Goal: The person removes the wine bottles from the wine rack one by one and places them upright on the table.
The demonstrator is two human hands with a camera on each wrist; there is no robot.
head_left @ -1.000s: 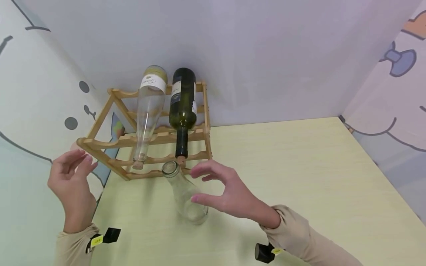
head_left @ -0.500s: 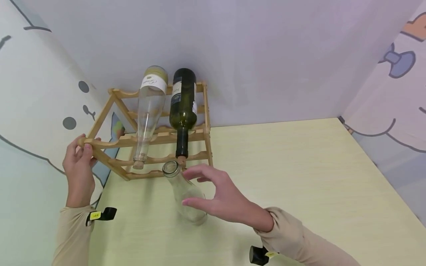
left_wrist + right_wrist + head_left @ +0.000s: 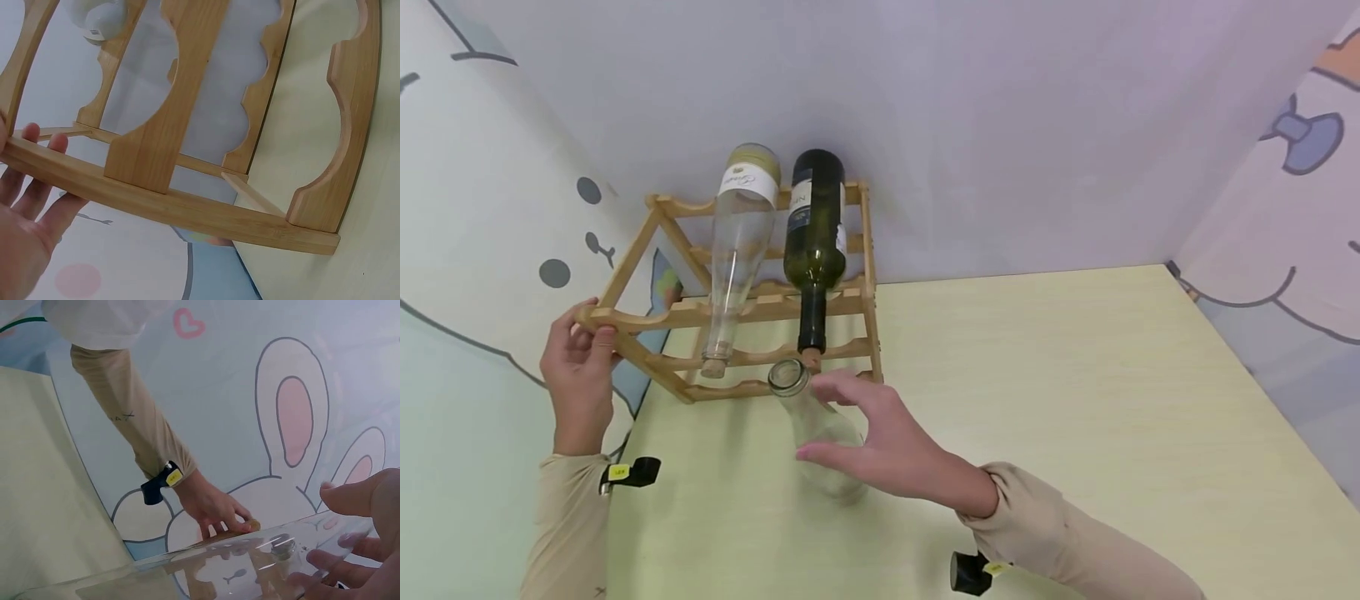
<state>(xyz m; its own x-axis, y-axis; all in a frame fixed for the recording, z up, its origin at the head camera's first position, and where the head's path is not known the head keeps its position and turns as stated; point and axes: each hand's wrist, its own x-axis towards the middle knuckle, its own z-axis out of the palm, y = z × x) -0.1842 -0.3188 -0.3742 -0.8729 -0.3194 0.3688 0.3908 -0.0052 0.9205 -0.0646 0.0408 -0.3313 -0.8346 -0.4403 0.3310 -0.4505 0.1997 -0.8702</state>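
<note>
A wooden wine rack [image 3: 688, 315] stands at the back left. My left hand [image 3: 578, 375] grips its upper front left corner, fingers curled over the wooden rail [image 3: 144, 200] in the left wrist view. In front of the rack, an uncorked clear glass bottle [image 3: 808, 421] stands on the table. My right hand [image 3: 887, 450] is at its right side, thumb and fingers spread in a wide C. In the right wrist view, the fingers [image 3: 331, 567] lie along the far side of the clear bottle [image 3: 150, 575], while the thumb stays apart from the glass.
Two corked bottles lie in the rack's top row, necks forward: a clear one with a white label [image 3: 733, 242] and a dark green one [image 3: 815, 242]. Pale wooden tabletop [image 3: 1037, 383] extends right. Cartoon-printed walls [image 3: 490, 208] flank the table, and a plain wall [image 3: 1000, 150] stands behind.
My left hand has moved up and right onto the rack's corner and now grips it. My right hand has shifted left, closer around the standing clear bottle. The bottles have stayed in place.
</note>
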